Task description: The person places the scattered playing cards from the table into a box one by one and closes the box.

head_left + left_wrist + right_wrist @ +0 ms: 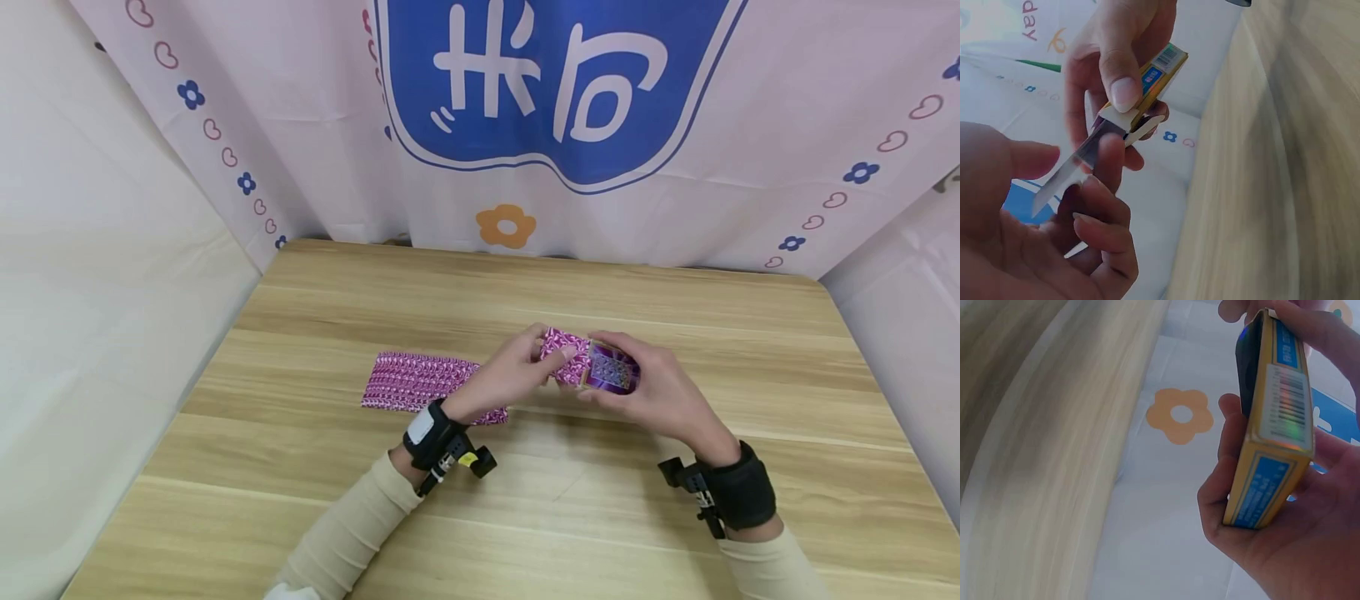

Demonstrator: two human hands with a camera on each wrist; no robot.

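My right hand (660,383) grips a small card box (611,369), purple on its face. In the right wrist view the box's gold side (1266,481) carries blue panels and a barcode label (1285,406). At the box's open end, my left hand (517,367) pinches a card (562,346) with a pink-and-white pattern, thumb on top. The left wrist view shows the card edge-on at the opening, beside a white flap (1146,128); how far it reaches inside is hidden. Left of the hands, a spread row of like-patterned cards (412,379) lies on the table, partly covered by my left forearm.
The wooden table (300,467) runs back to a white curtain (315,150) with a blue emblem (555,92) and an orange flower. Pale cloth hangs at both sides. Each wrist wears a black strap (738,487) with a small camera.
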